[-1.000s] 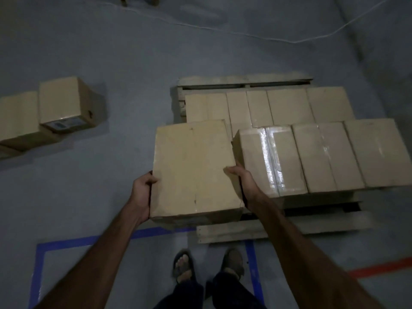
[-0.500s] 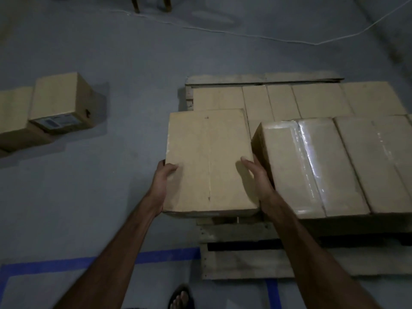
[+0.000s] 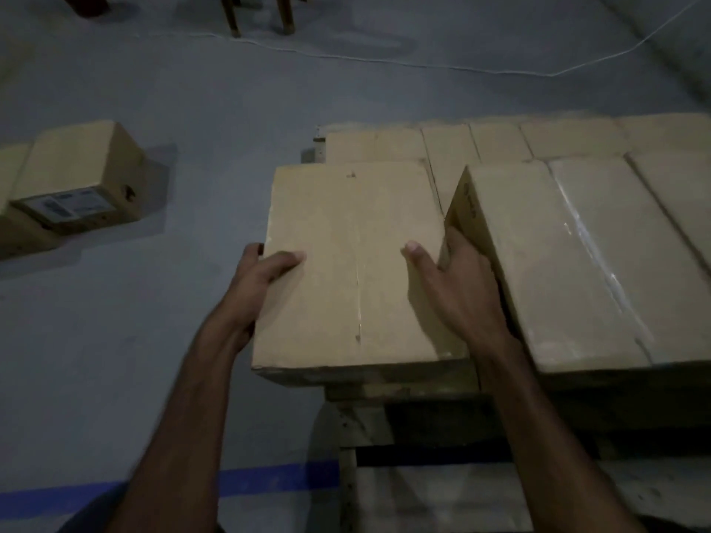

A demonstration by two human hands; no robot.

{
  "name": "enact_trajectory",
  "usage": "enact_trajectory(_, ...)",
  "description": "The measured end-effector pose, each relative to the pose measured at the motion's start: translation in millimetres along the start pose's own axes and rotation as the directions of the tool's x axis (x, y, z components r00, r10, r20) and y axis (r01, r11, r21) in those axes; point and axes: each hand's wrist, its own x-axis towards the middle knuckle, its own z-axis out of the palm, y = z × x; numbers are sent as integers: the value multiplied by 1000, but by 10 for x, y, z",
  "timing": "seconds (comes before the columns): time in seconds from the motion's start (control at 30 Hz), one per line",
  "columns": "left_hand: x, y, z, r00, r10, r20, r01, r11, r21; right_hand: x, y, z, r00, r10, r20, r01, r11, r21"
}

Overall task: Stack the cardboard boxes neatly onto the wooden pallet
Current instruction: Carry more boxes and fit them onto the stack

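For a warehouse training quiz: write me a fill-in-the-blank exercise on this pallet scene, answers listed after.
1. The held box is gripped by ____ hands: left hand, right hand.
2. It sits at the ____ end of the wooden pallet, as the person sees it.
3. The tape line on the floor is ____.
4. The labelled box rests on the ____, not the pallet.

Answers: both; left; blue; floor
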Motion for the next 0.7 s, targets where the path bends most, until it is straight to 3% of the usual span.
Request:
enact_trajectory(0.1,66,-61,-20,995,38,91,-31,997,-74,49,23,31,994,-100,-42,93,986,-140)
enact_trajectory(0.33,168,-114,-32,982,97,162,-79,990,-115,67,32,22,992,-118,-34,104,955,-277)
enact_trajectory(0.43,96,-73,-22,982,92,165,-74,991,-112,59,-28,-154,968,-250,-14,218,868,-446)
enact_trajectory(0.53,18,-18,-11,980,98,171,-80,991,-111,110,-16,-440,924,-382,4,337,808,-484)
enact_trajectory(0.7,-36,4,-8,982,93,167,-75,991,-110,188,372,-706,960,-267,85,256,712,-654)
